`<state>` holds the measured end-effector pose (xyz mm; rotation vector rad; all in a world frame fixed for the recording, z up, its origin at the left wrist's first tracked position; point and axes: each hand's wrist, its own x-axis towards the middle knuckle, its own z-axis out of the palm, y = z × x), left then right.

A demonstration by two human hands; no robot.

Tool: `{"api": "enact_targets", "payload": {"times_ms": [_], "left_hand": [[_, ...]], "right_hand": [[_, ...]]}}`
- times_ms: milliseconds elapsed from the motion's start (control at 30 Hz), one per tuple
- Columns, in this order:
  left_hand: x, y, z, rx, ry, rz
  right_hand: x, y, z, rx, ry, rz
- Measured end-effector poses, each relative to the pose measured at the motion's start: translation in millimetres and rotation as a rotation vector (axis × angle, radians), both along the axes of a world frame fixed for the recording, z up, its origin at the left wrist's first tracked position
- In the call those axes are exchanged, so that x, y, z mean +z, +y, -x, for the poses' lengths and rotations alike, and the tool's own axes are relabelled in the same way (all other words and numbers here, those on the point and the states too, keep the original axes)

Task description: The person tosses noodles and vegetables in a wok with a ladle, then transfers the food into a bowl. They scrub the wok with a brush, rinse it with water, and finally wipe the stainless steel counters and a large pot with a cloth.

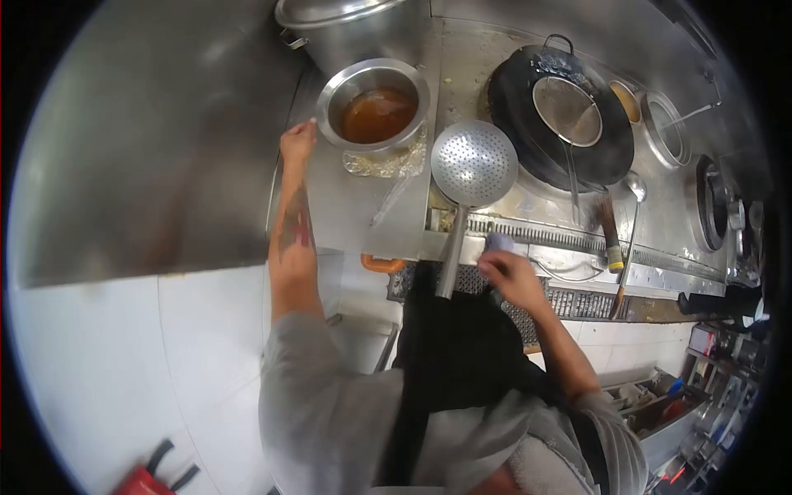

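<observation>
My left hand (298, 142) is closed, its fingers drawn together just left of the rim of a metal pot (410, 132) that holds reddish-brown liquid (377, 115). Crumpled foil (384, 163) lies under the front of this pot. Low at the stove's front edge, my right hand (513, 279) has its fingers curled in, close below a small bluish-grey object (499, 242). What either hand holds, if anything, I cannot tell. Between them rests a perforated metal skimmer (473, 163), its handle pointing towards me over the counter edge.
A large lidded pot (363, 37) stands behind the liquid. On the stove, a black wok (516, 124) carries a mesh strainer (568, 111). Right of it are a brush (610, 231), a long-handled ladle (635, 188) and a round metal container (665, 128). A grate (577, 305) runs along the front.
</observation>
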<state>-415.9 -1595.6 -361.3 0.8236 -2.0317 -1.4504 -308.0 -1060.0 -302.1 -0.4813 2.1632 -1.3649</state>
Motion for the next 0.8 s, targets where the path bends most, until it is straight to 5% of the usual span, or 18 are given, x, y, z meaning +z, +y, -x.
{"api": "enact_targets", "payload": {"times_ms": [67,133,200,267,400,800], "left_hand": [[1.9,-13.3,26.1,-0.067,-0.152,-0.442],[-10.5,-27.1,34.2,-0.135,-0.12,-0.487],[-16.6,-32.6,35.0,-0.21,-0.098,-0.525],[-10.3,-35.3,36.0,-0.239,-0.133,-0.542],[0.8,-37.3,35.0,-0.292,-0.195,-0.526],[-0.3,-53.2,37.1,-0.336,-0.166,-0.574]], "right_hand": [[-10.9,-84.3,41.6,0.096,0.07,0.041],[-29.7,-153.6,93.1,0.01,-0.211,-0.004],[-43.0,-213.7,123.5,-0.51,-0.481,0.437],[-45.2,-250.0,150.9,-0.65,-0.452,0.494],[-55.3,-266.4,166.4,-0.676,-0.34,0.37],[-49.8,-266.8,153.7,-0.827,-0.397,0.533]]}}
